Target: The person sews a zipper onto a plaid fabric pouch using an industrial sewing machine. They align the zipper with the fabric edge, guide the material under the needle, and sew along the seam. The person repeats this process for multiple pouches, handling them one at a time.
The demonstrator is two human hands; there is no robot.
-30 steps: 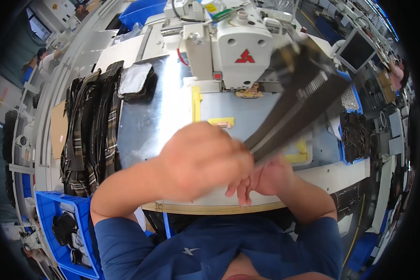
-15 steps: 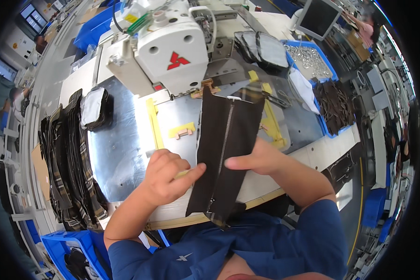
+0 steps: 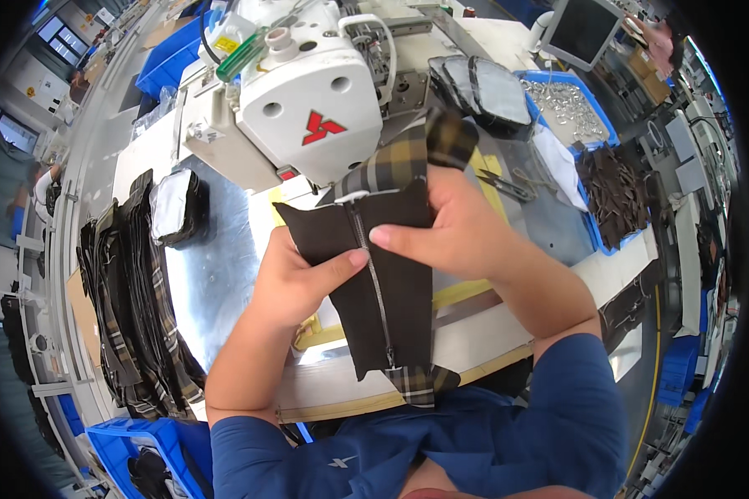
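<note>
A dark brown fabric panel [image 3: 408,312] with a metal zipper [image 3: 380,308] down its middle is held up between my hands, over the near edge of the sewing table. Plaid fabric [image 3: 399,162] in olive, black and white extends beyond its far end, and more plaid shows at the near end by the zipper pull. My left hand [image 3: 291,279] grips the panel's left edge, its thumb lying next to the zipper. On the other edge, my right hand [image 3: 466,220] is closed round the cloth, thumb on top near the zipper. The fingers underneath are hidden.
A white sewing machine [image 3: 308,91] stands just beyond the cloth. Dark plaid pieces [image 3: 133,299] are stacked at left, beside a smaller pile [image 3: 175,208]. To the right lie thread snips [image 3: 508,185], a blue tray of metal parts [image 3: 566,112] and dark strips [image 3: 612,191].
The panel has turned, its far end swinging left, and its plaid cloth has come into view. My right hand has moved farther up the panel, and my left thumb now lies beside the zipper.
</note>
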